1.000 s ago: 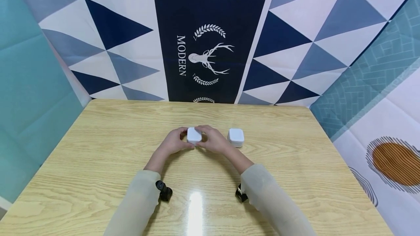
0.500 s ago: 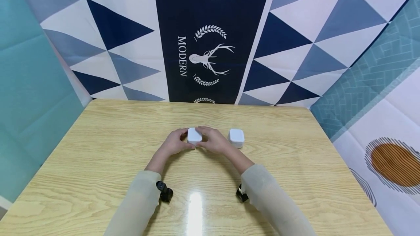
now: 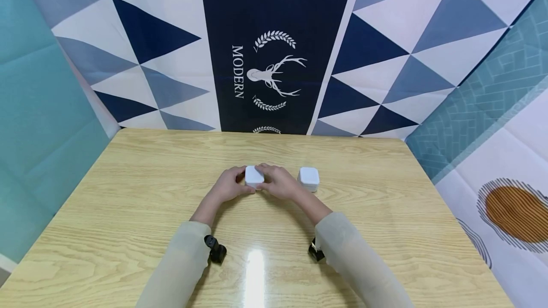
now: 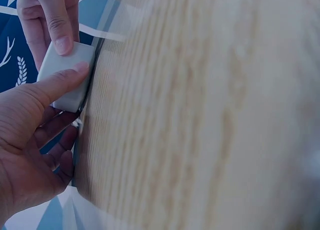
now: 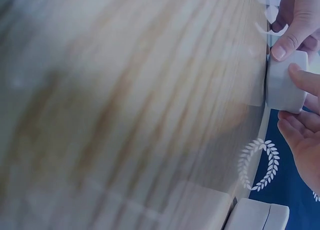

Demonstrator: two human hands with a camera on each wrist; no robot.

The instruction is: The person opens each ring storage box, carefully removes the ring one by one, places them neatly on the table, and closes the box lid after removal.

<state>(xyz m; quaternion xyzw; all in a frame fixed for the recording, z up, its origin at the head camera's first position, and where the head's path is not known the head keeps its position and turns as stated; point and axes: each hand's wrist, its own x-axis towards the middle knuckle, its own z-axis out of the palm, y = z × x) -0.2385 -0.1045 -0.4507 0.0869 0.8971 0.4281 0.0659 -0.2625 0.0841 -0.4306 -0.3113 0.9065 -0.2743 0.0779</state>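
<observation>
- A small white box with rounded corners is at the middle of the far half of the pale yellow wood-grain table; whether its base touches the wood, I cannot tell.
- The person's left hand holds that box from the left, its grip spread only to the box's width, with the thumb on the near face.
- The right hand holds it from the right in a similar grip, its thumb also on the near face, near the left thumb.
- A second white rounded box stands on the table to the right, apart from the first and just beyond the right hand; a thin seam crosses its side.
- Pale, loose sleeves cover both forearms, with a small black device at the left cuff.
- Behind the table's far edge hangs a navy, white and grey-blue triangle-patterned cloth.
</observation>
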